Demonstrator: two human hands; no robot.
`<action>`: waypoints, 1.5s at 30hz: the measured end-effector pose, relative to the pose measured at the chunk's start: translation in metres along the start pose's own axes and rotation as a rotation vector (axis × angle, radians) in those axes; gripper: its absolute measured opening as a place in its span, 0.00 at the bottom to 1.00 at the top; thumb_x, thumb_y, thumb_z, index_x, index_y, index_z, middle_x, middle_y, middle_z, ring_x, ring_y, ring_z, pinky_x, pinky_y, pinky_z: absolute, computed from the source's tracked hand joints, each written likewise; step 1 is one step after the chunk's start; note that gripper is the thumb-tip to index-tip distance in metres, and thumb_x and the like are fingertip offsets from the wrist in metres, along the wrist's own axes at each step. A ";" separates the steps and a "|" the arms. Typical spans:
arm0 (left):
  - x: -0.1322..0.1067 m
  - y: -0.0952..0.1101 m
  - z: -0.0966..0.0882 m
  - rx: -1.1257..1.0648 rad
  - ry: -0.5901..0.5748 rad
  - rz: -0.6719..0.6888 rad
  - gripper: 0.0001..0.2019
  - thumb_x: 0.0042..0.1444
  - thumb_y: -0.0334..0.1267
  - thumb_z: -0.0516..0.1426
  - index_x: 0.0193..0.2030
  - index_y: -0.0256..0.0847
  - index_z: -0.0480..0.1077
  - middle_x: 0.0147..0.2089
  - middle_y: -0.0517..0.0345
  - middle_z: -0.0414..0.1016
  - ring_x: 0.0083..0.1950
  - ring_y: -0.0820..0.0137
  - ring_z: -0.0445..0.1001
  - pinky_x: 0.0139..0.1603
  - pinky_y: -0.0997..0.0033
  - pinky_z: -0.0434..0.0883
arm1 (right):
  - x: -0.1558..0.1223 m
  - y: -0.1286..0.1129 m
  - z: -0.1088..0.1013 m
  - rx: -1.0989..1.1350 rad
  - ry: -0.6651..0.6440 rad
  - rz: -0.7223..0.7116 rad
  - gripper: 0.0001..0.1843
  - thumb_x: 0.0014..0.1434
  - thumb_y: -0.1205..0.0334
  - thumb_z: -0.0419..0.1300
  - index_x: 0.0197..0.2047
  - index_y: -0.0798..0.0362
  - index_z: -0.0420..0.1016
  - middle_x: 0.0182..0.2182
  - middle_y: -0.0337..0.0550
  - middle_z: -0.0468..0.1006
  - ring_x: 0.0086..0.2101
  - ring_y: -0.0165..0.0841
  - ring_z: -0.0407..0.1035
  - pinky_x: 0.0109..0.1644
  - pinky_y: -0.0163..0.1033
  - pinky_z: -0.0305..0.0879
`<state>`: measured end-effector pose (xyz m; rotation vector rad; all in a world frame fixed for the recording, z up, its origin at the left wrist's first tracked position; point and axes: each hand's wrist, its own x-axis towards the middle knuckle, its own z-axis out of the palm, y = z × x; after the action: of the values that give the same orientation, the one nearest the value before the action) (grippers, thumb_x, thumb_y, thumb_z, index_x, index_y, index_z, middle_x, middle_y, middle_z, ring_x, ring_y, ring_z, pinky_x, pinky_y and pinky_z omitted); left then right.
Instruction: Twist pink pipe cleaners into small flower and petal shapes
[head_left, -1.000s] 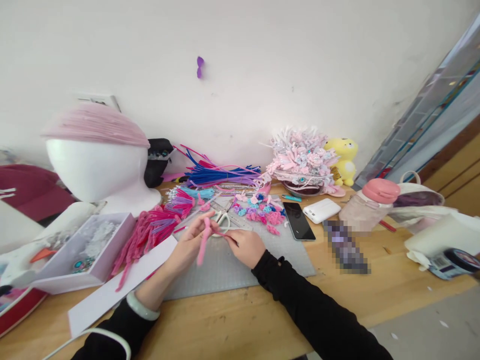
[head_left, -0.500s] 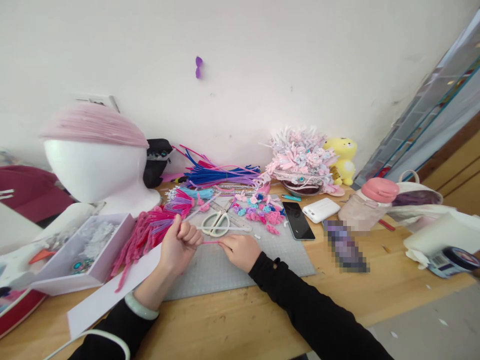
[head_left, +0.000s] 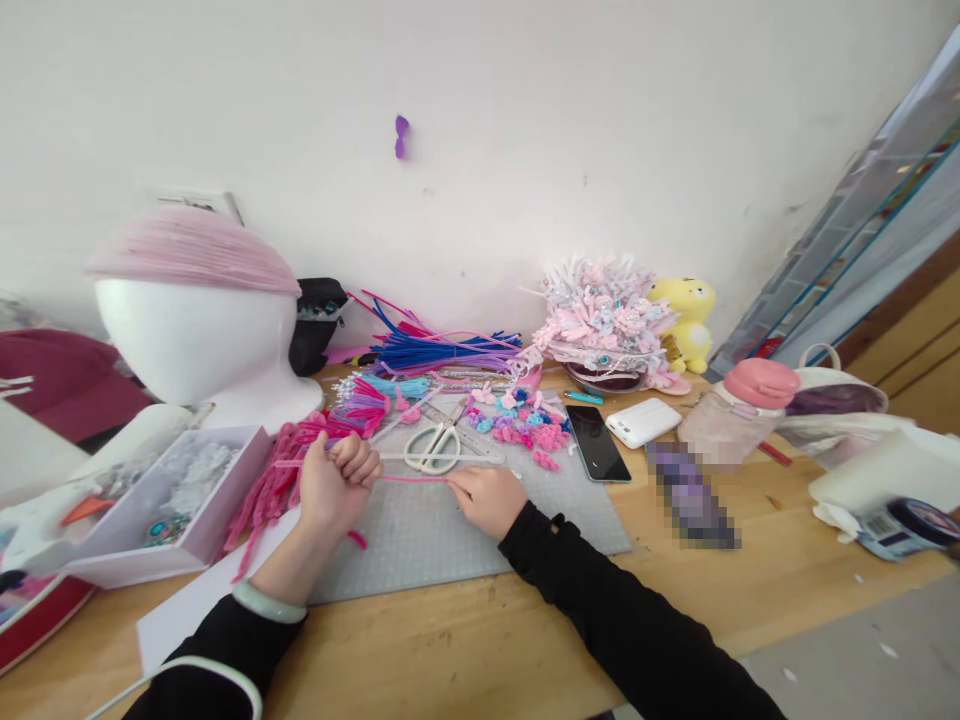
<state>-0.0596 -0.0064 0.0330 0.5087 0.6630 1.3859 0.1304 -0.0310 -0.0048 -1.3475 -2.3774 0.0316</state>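
Note:
A pink pipe cleaner (head_left: pixel 414 479) is stretched nearly level between my two hands, above the grey cutting mat (head_left: pixel 420 545). My left hand (head_left: pixel 337 490) is closed in a fist around it, and a short pink end pokes out below that fist. With fingertips pinched together, my right hand (head_left: pixel 487 500) grips the other end. Scissors with pale handles (head_left: pixel 433 447) lie just beyond the hands. A thin pale strip (head_left: pixel 465 459) crosses the scissors; a pale end also shows left of my fist, and I cannot tell whether they join.
Bundled pink pipe cleaners (head_left: pixel 281 470) and a white box of beads (head_left: pixel 217 500) are at left, below a mannequin head (head_left: pixel 202 330). Small twisted pieces (head_left: pixel 525 430), a phone (head_left: pixel 598 443), a power bank (head_left: pixel 643 421) and a pink-lidded bottle (head_left: pixel 735 410) stand or lie at right.
My left hand has moved left and slightly down, so a longer stretch of pink pipe cleaner shows between the hands. My right hand has barely shifted. A pink end now shows below the left fist.

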 end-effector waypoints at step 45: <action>-0.034 -0.057 0.027 0.894 -0.391 -0.339 0.19 0.50 0.51 0.47 0.18 0.39 0.60 0.06 0.67 0.54 0.10 0.79 0.45 0.15 0.76 0.44 | 0.012 0.006 -0.017 1.776 0.092 0.623 0.08 0.37 0.62 0.65 0.21 0.58 0.73 0.18 0.35 0.69 0.18 0.20 0.57 0.20 0.28 0.52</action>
<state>-0.0017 -0.0460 0.0176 1.2691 0.9745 0.5841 0.1361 -0.0210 0.0132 -0.8579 -0.8525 1.6585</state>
